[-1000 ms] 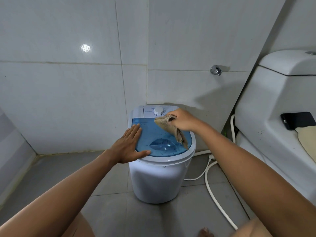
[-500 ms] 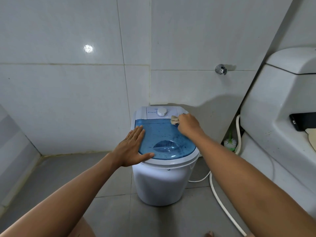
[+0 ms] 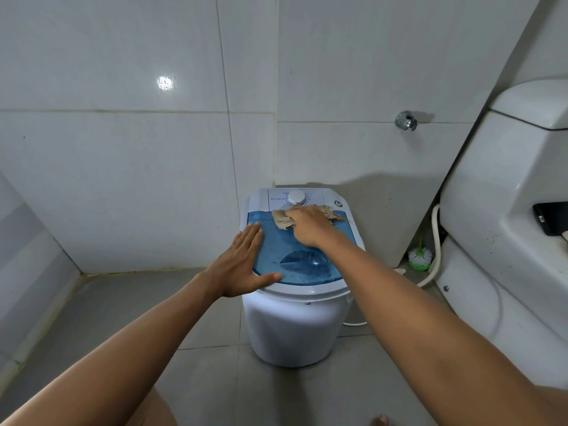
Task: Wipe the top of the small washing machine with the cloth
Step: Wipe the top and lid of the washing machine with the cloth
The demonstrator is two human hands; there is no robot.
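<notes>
A small white washing machine [image 3: 295,330] stands on the floor in the corner, with a blue see-through lid [image 3: 301,265] and a white dial [image 3: 296,197] at the back. My right hand [image 3: 310,226] presses a beige cloth [image 3: 282,220] flat on the back part of the lid, just below the dial; the cloth sticks out on both sides of the hand. My left hand [image 3: 242,265] lies flat, fingers spread, on the lid's left edge, holding nothing.
A white toilet [image 3: 504,229] fills the right side, with a black phone [image 3: 551,218] on it. A white hose [image 3: 435,250] and a green toilet brush [image 3: 419,256] sit between toilet and machine. A wall tap [image 3: 406,120] is above. Tiled walls close behind.
My right hand brought the hanging cloth down onto the lid at the back right, then slid it left across the back edge. The left hand stayed put.
</notes>
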